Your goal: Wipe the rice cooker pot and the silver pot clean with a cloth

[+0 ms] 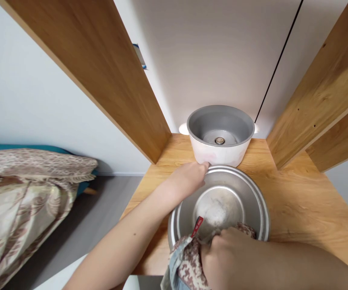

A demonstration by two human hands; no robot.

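A round silver metal pot (220, 197) with a stepped rim lies on the wooden surface before me. Its middle is dull and a little stained. My left hand (193, 175) is closed on the far-left part of its rim. Bunched in my closed right hand (228, 255) is a brown-and-white patterned cloth (190, 257) with grey-blue edging and a small red label. That cloth touches the pot's near side, and part of it hangs over the near rim. Just beyond the pot stands an uncovered white rice cooker body (222, 153), grey inside, with a round metal piece at its bottom.
The wooden tabletop (309, 209) lies between upright wooden boards, a left board (101, 72) and a right board (315, 88). A pale wall (213, 60) with a dark line rises behind the cooker. Left and lower is a bed (19, 217) with patterned covers, beside grey floor.
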